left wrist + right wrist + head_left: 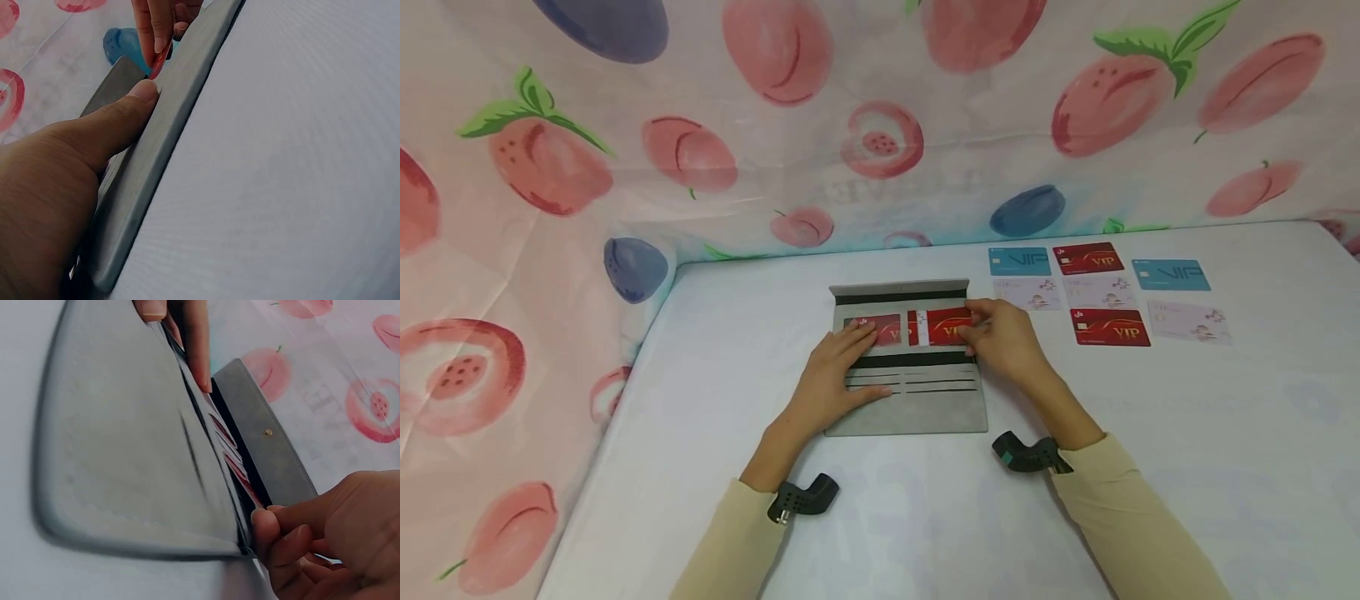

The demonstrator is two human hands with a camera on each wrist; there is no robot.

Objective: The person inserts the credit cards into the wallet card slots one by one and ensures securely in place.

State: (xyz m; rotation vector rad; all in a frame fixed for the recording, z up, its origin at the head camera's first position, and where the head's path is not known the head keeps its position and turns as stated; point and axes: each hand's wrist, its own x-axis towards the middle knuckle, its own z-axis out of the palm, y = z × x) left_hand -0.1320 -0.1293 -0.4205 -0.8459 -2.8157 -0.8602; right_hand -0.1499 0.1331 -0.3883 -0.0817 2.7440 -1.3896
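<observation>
A grey wallet (917,417) lies unfolded on the white table, its flap (265,428) at the far side. In its upper section are two red VIP cards side by side: the left card (889,332) under my left fingertips, and the right card (947,327) with a whitish strip across it. My left hand (831,375) rests spread on the wallet's left part, thumb (128,112) over the lower section with slots. My right hand (1009,340) pinches the right end of the right red card between thumb and finger. How deep that card sits is unclear.
Right of the wallet, several cards lie in rows: blue VIP cards (1019,262), red VIP cards (1110,327) and pale pink cards (1189,322). A fruit-print cloth (880,192) stands behind the table and along its left side. Black wrist cameras (805,497) sit on both wrists.
</observation>
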